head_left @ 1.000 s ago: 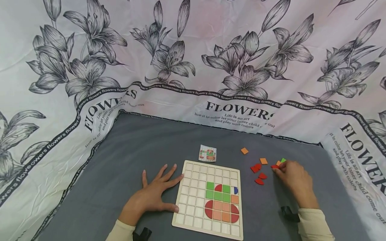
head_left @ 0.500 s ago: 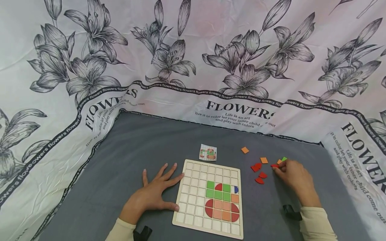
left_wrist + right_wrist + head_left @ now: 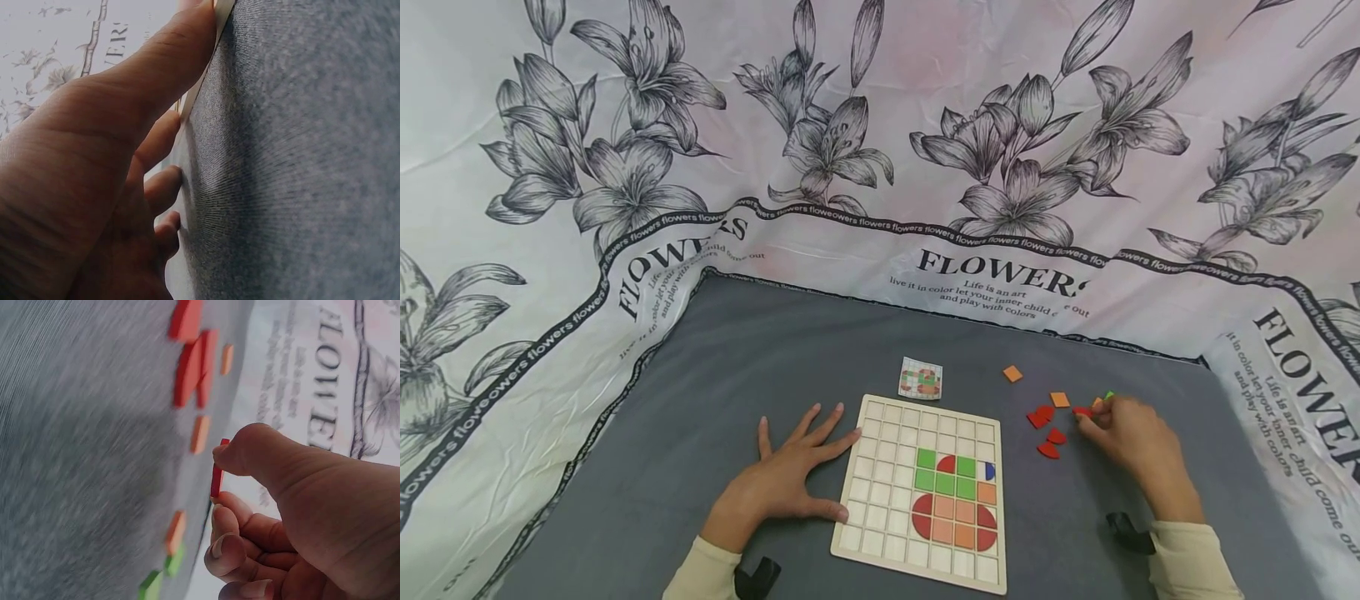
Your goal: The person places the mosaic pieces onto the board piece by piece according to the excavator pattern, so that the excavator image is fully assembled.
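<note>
My left hand lies spread on the grey cloth, with thumb and index fingertip touching the left edge of a pale wooden grid board. In the left wrist view the thumb is against the board's thin edge. Green, orange, red and blue tiles fill part of the board's right half. Beyond the loose pieces' right side, my right hand pinches a small red tile between thumb and index finger, held on edge in the right wrist view. Its remaining fingers are curled.
Loose red quarter-round tiles and orange squares lie right of the board. Green tiles sit close to the right hand. A small printed pattern card rests behind the board. Flower-printed fabric borders the table.
The head view shifts slightly. My right hand stays over the right-hand pieces and now covers more of the green and orange tiles there. The left hand keeps its place at the board.
</note>
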The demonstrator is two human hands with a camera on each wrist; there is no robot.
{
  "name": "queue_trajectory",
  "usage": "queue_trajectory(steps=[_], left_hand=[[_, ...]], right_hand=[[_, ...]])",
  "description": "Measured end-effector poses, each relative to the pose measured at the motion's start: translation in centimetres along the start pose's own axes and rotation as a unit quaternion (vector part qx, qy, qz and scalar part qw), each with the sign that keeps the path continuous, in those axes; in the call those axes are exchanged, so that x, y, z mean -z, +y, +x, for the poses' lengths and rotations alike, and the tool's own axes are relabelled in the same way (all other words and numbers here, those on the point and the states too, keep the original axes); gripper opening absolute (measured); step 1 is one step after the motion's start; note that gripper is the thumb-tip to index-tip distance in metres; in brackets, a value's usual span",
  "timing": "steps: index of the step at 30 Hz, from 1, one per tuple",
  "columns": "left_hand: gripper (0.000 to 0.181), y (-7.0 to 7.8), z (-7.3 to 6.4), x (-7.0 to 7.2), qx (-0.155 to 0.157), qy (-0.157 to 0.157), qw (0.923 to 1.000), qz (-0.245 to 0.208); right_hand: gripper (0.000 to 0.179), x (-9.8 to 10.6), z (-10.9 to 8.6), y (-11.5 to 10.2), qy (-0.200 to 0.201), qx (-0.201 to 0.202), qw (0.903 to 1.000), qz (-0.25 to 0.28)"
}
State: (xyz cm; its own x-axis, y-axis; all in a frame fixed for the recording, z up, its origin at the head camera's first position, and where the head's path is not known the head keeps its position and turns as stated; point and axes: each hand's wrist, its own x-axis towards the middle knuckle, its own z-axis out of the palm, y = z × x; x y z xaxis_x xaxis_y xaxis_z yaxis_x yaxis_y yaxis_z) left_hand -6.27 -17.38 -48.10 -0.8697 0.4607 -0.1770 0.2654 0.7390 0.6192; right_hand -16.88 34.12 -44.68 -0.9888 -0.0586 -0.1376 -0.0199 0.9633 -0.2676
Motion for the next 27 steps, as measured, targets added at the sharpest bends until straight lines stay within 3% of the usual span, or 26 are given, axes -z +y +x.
queue_trajectory(steps=[6,14,19,27], left_hand=[[0.107,-0.2,0.0,0.0,0.0,0.0,1.0,0.004],[0.107,0.0,0.1,0.0,-0.002,-0.002,1.0,-0.002],[0.107,0.1,0.1,0.0,-0.002,0.001,1.0,0.002],[0.107,0.1,0.0,0.0,-0.001,0.002,1.0,0.003]], right_hand=[[0.045,0.3,-1.0,-3.1,0.019,0.044,0.9988,0.003],[0.044,0.3,-2.2,-7.3,0.033,0.06,0.9976,0.009],[0.039,-0.2,-2.7,-8.9,0.061,0.094,0.9937,0.008],[0.034,-1.1,-3.0,-11.1,0.071,0.121,0.99,-0.008]])
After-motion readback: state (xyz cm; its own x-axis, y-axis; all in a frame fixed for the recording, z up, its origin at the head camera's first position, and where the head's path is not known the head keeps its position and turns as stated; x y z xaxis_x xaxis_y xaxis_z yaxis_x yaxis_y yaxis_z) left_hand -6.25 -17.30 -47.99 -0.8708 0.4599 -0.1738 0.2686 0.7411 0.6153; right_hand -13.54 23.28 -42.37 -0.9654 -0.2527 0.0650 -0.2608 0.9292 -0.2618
